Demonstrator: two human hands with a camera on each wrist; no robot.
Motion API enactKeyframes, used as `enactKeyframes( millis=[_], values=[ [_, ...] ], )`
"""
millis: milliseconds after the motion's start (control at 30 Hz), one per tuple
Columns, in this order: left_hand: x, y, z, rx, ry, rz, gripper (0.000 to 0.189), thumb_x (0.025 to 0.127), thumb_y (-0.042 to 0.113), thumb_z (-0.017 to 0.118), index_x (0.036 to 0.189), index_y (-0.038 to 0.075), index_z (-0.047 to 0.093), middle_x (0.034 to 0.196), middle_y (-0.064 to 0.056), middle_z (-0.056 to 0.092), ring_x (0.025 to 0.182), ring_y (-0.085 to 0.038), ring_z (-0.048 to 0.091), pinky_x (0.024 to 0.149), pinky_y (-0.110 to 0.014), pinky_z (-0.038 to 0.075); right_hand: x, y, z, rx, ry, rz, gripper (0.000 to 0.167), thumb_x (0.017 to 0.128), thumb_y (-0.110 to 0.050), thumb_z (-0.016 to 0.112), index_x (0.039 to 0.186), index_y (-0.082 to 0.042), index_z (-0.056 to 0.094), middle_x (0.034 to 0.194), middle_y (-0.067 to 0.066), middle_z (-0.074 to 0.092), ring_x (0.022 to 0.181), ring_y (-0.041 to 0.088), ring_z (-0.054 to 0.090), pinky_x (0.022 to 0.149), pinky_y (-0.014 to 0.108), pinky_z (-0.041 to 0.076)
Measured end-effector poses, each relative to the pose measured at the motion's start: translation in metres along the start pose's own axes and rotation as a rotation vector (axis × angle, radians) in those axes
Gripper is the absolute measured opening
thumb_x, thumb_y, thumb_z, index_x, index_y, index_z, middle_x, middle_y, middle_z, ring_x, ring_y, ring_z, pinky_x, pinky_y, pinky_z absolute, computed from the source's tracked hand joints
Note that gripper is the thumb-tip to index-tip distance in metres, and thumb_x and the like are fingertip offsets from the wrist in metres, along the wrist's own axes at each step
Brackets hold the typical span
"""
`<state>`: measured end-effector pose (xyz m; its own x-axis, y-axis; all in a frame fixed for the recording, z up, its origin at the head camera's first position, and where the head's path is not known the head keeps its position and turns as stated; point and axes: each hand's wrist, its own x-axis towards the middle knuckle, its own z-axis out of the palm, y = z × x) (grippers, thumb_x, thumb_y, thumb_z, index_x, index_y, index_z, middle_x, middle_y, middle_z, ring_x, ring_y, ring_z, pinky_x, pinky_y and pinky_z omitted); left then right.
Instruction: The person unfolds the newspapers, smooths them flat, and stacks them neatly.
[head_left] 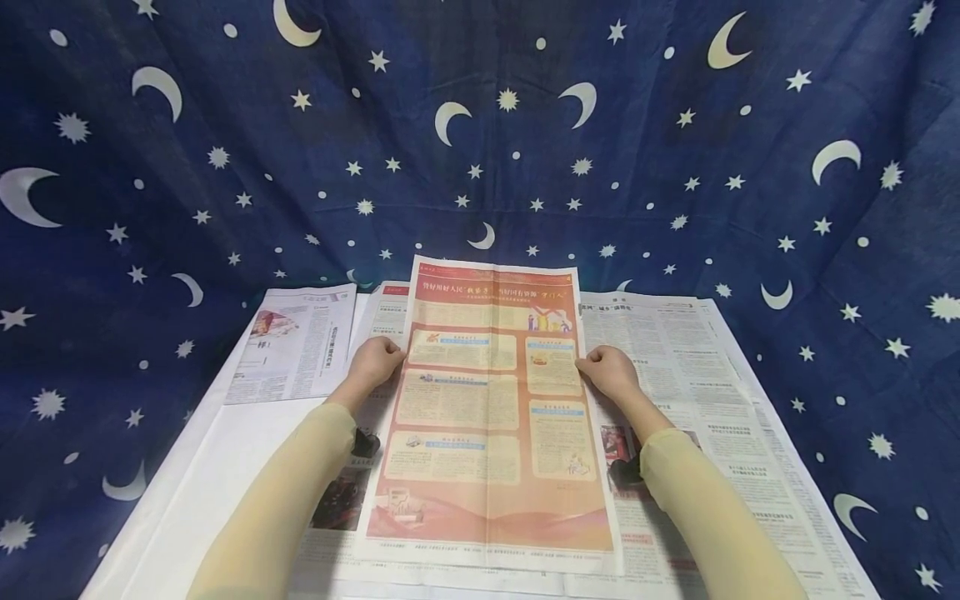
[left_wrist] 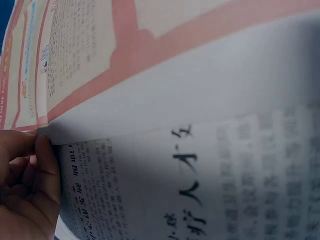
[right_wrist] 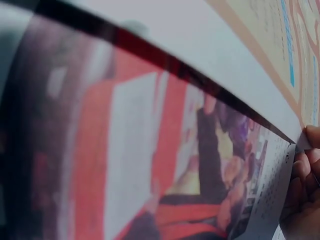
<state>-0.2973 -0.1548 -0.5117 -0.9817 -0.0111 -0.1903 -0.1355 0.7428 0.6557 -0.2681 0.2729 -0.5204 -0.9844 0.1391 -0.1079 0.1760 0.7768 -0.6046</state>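
A red and orange newspaper page (head_left: 502, 433) with cream text boxes stands in the middle of the head view, a fold line running down its centre. My left hand (head_left: 377, 363) pinches its left edge between thumb and fingers. At the opposite edge my right hand (head_left: 609, 370) pinches the page at about the same height. In the left wrist view the left thumb and fingers (left_wrist: 46, 165) meet on the white margin. The right wrist view shows the right thumb and fingers (right_wrist: 305, 165) gripping the margin, with a printed photo (right_wrist: 190, 165) on the sheet beneath.
Under the held page a wider newspaper (head_left: 697, 400) lies spread over the white table (head_left: 202, 475). A folded newspaper (head_left: 300, 350) lies at the back left. Behind the table hangs a dark blue curtain (head_left: 480, 108) with moons and stars.
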Motion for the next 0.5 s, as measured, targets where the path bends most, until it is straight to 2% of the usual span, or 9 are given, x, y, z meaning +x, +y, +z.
enactKeyframes(
  millis=[267,500],
  values=[
    [-0.0036,0.0018,-0.0040,0.065,-0.010,0.002,0.019,0.096,0.015,0.065,0.083,0.002,0.064,0.078,-0.010,0.063,0.067,-0.020,0.060,0.055,-0.026,0.048,-0.0015,-0.0033,-0.0021,-0.033,-0.013,0.001,0.024,0.092,-0.028,0.068,0.083,-0.006,0.065,0.080,0.008,0.063,0.073,0.023,0.056,0.060,0.029,0.044],
    [-0.0059,-0.0001,-0.0042,0.092,-0.010,-0.013,0.018,0.095,0.016,0.068,0.084,0.003,0.062,0.080,-0.011,0.063,0.070,-0.023,0.062,0.059,-0.030,0.050,-0.0017,-0.0050,-0.0013,-0.064,-0.047,-0.004,0.024,0.090,-0.027,0.066,0.081,-0.006,0.061,0.076,0.007,0.060,0.069,0.023,0.056,0.056,0.029,0.044]
  ],
)
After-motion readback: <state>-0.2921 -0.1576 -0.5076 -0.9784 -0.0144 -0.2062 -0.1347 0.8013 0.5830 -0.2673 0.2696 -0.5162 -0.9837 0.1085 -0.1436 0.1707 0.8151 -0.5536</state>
